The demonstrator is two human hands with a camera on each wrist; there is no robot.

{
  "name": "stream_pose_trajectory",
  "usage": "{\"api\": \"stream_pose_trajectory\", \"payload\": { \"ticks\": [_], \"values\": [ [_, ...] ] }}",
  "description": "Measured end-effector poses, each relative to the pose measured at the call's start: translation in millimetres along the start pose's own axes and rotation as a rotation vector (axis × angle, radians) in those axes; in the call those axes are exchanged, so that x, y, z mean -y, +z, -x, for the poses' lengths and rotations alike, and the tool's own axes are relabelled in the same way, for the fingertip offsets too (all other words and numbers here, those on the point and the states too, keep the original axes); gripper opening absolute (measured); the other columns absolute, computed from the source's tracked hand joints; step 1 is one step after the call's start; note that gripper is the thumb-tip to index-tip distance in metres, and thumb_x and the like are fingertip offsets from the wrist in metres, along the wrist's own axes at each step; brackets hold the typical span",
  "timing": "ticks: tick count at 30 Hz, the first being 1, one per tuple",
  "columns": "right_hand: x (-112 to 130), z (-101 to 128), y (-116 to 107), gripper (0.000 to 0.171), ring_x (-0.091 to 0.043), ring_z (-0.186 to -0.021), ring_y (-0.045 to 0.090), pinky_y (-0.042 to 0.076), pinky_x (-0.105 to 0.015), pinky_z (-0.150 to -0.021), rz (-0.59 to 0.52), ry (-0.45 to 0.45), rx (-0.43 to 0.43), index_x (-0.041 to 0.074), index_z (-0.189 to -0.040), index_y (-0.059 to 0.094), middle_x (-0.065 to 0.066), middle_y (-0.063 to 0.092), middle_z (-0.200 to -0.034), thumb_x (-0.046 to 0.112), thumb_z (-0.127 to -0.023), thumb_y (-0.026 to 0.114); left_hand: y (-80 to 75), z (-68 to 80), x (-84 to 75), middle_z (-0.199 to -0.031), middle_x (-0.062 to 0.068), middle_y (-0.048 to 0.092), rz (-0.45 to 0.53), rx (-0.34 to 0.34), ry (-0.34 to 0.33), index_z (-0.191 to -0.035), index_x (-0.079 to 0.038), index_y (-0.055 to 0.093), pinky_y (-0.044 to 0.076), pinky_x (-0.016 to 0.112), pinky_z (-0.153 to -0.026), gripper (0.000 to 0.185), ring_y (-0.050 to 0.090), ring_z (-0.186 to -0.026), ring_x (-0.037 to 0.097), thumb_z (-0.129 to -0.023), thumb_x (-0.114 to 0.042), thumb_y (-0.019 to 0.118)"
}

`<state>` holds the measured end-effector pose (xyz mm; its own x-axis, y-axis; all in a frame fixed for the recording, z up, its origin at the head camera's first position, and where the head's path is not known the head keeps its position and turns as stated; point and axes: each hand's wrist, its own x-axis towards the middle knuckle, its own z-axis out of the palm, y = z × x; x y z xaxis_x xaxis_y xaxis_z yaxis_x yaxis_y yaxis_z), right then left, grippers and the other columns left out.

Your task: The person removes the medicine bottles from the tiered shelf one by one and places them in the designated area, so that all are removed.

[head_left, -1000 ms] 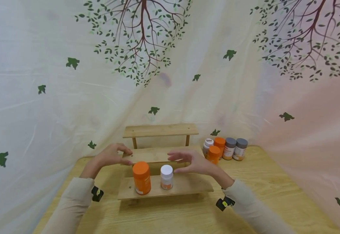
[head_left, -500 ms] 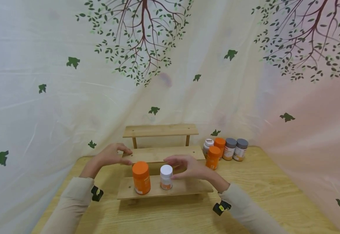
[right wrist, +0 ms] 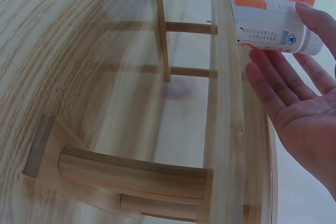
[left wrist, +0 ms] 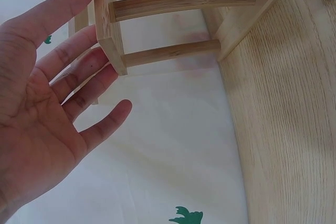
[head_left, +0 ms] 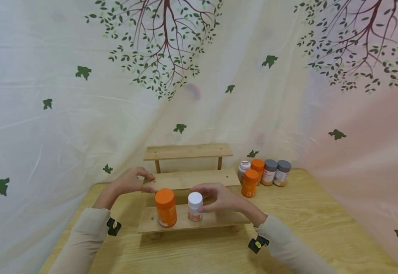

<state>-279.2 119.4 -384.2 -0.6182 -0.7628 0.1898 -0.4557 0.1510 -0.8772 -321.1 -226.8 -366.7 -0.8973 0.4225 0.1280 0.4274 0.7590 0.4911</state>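
The right hand (head_left: 221, 198) reaches the white-capped bottle (head_left: 195, 206) with fingers extended and spread, fingertips (right wrist: 310, 11) touching its side, not closed around it; the bottle stands upright on the lowest step of the wooden stepped shelf (head_left: 216, 219), directly left of this hand; the orange bottle (head_left: 165, 207) stands just beyond it, further left, with a narrow gap between. The left hand (head_left: 128, 182) rests flat-fingered against the end edge of the middle step (left wrist: 107, 24). Right of the right hand, five bottles (head_left: 263, 173) cluster on the counter (head_left: 308, 224); a leaf-printed curtain (head_left: 48, 76) encloses the rear.
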Motion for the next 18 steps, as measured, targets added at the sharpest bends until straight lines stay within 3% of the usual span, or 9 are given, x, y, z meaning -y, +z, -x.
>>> {"api": "stream_pose_trajectory", "payload": {
  "ticks": [4, 9, 18],
  "values": [
    [-11.8, -2.7, 1.7, 0.054, -0.016, -0.105, 0.062, 0.052, -0.038, -0.09, 0.009, 0.012, -0.011, 0.01, -0.129, 0.054, -0.009, 0.062, -0.122, 0.002, -0.079, 0.073, 0.1, 0.7, 0.3, -0.106, 0.002, 0.067, 0.0, 0.0, 0.002, -0.103, -0.013, 0.072, 0.048, 0.046, -0.09, 0.047, 0.059, -0.101, 0.023, -0.069, -0.044, 0.08],
    [-19.1, -4.5, 2.4, 0.048, -0.016, -0.103, 0.063, 0.053, -0.033, -0.087, -0.013, 0.02, -0.013, 0.013, -0.124, 0.057, -0.005, 0.063, -0.119, 0.007, -0.08, 0.074, -0.5, 1.9, 0.5, -0.106, 0.002, 0.067, 0.008, 0.005, 0.006, -0.104, -0.012, 0.072, 0.048, 0.047, -0.089, 0.047, 0.059, -0.101, 0.024, -0.07, -0.044, 0.079],
    [-13.9, -3.2, 3.4, 0.046, -0.015, -0.102, 0.063, 0.053, -0.036, -0.088, 0.005, 0.025, -0.02, 0.013, -0.123, 0.058, -0.005, 0.063, -0.119, 0.008, -0.08, 0.073, -0.3, 1.3, 1.2, -0.105, 0.002, 0.067, 0.005, -0.002, 0.017, -0.103, -0.012, 0.072, 0.048, 0.046, -0.09, 0.048, 0.059, -0.1, 0.023, -0.069, -0.045, 0.08]
  ]
}}
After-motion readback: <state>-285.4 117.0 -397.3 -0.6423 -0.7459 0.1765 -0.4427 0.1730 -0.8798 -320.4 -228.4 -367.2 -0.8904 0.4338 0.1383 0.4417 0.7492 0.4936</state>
